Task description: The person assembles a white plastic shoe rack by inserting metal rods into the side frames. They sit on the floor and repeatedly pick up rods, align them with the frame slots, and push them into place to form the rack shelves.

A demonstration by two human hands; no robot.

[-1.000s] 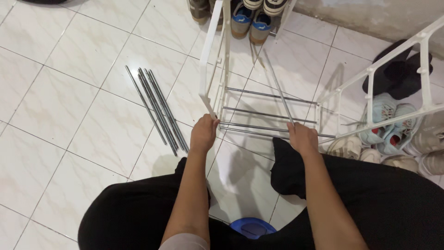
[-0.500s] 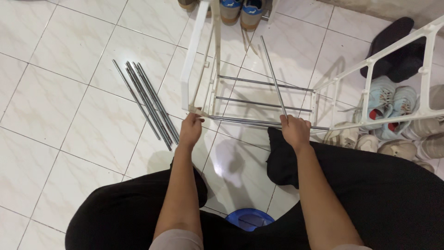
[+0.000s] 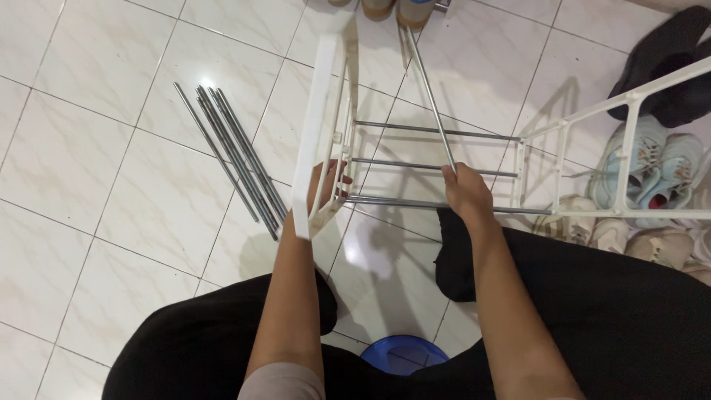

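A white plastic rack side frame [image 3: 317, 126] stands tilted on the floor. My left hand [image 3: 326, 185] grips its lower end, partly hidden behind the frame. Three metal rods [image 3: 437, 131] run from it to a second white side frame [image 3: 592, 118] on the right. In my right hand [image 3: 465, 194] is a loose metal rod [image 3: 429, 92] that slants up and away over the fitted rods.
A bundle of several spare metal rods [image 3: 233, 159] lies on the white tiled floor to the left. Pale shoes [image 3: 652, 170] and a black shoe [image 3: 666, 59] sit at the right. A blue round object [image 3: 404, 355] lies between my knees.
The left side frame has swung nearer and more upright, now covering part of my left hand. My right hand lifted slightly with the loose rod.
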